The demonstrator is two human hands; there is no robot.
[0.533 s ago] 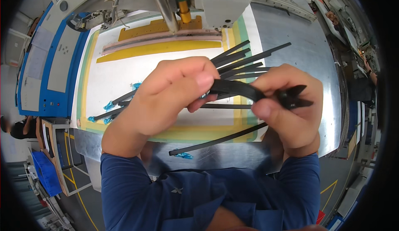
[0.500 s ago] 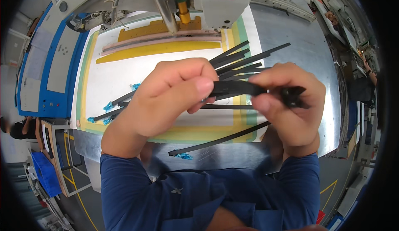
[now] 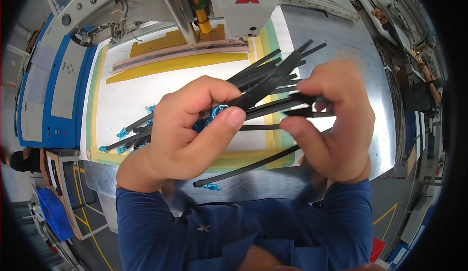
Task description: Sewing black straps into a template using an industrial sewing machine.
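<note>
My left hand (image 3: 187,127) is closed, its thumb and forefinger pinching a flat black strip (image 3: 273,78). Crinkled blue film (image 3: 216,111) shows at the pinched end, and the strip's free end slants up to the right. Thumb and fingers of my right hand (image 3: 336,117) are bent round a small black two-pronged thing (image 3: 303,111); motion smears it, so its kind is unclear. Its prongs spread apart, pointing toward the left hand. Beneath both hands several more black strips (image 3: 263,127) lie on the white sheet, some with blue film (image 3: 122,133) on their left ends.
A yellow plate (image 3: 178,67) and a pink bar (image 3: 170,56) lie at the far side, under a machine head (image 3: 243,10). One separate strip (image 3: 243,166) crosses the metal table's (image 3: 336,41) front edge. A blue-and-white cabinet (image 3: 56,90) stands left.
My right hand has let go of the strip held between both hands. The strip now tilts up from my left fingers, its blue film showing. The black prongs now point left.
</note>
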